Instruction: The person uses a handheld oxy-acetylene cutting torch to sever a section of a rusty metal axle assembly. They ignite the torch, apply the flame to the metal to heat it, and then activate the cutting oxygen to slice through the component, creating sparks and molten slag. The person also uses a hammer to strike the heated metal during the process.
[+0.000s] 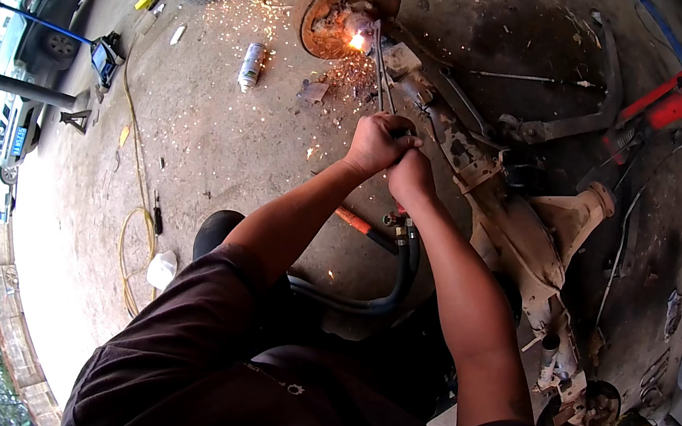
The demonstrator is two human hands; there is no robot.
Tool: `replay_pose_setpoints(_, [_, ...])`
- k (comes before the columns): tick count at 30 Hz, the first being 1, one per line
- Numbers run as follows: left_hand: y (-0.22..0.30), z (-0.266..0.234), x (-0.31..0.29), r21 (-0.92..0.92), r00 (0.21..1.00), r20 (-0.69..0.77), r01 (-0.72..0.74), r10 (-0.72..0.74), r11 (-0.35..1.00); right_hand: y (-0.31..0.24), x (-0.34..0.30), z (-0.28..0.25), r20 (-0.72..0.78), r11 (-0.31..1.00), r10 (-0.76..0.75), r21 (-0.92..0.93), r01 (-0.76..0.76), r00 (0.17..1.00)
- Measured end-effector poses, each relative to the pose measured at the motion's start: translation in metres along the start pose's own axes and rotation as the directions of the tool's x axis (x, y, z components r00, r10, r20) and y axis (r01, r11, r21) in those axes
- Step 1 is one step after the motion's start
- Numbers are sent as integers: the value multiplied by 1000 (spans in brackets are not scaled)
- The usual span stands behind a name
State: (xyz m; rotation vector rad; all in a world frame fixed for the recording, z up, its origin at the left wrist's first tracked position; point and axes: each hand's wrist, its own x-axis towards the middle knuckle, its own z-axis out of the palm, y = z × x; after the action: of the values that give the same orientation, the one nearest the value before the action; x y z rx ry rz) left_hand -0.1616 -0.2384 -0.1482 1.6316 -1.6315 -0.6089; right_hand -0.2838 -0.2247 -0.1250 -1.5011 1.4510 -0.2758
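Head view: my left hand (381, 141) and right hand (412, 177) are closed together around the torch (379, 67), forearms (297, 210) extended forward. Its flame (357, 39) is at the rusty drum (323, 18) on the axle's (521, 233) far end. Cutting or heating appears in hand; the next move likely calls for steady aim.

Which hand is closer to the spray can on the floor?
Left. The left hand is below and right of the spray can in the picture; the right hand sits lower and farther right.
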Motion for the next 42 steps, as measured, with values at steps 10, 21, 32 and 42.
replay_pose_setpoints(10, [-6,3,-2,-85,999,-34,-3,0,996,15,13,13,-63,997,-52,-61,48,997])
replay_pose_setpoints(21, [-8,6,-6,-99,997,-77,-16,9,995,16,10,15,-104,995,-83,-58,77,991])
replay_pose_setpoints(32, [-13,5,-9,-106,995,-95,-18,8,994,13,9,14,-51,994,-64,-92,59,997])
replay_pose_setpoints(42, [-14,4,-10,-110,993,-115,-24,11,994,10,8,16,-74,993,-71,-103,63,995])
